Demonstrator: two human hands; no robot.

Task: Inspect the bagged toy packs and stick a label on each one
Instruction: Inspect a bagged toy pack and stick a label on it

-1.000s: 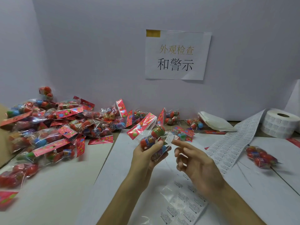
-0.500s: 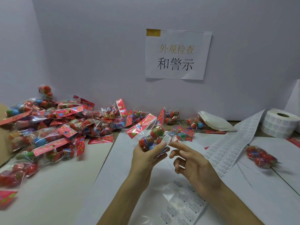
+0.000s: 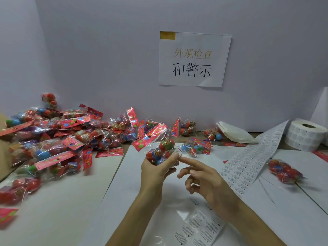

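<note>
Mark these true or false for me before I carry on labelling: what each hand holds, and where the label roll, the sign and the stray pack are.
1. The left hand holds a toy pack. True.
2. The right hand holds a second pack. False: it holds nothing, and one finger stretches toward the held pack.
3. The label roll stands at the far right. True.
4. The sign lies flat on the table. False: it hangs on the back wall.
5. A lone pack lies beside the label strip, on its right. True.
</note>
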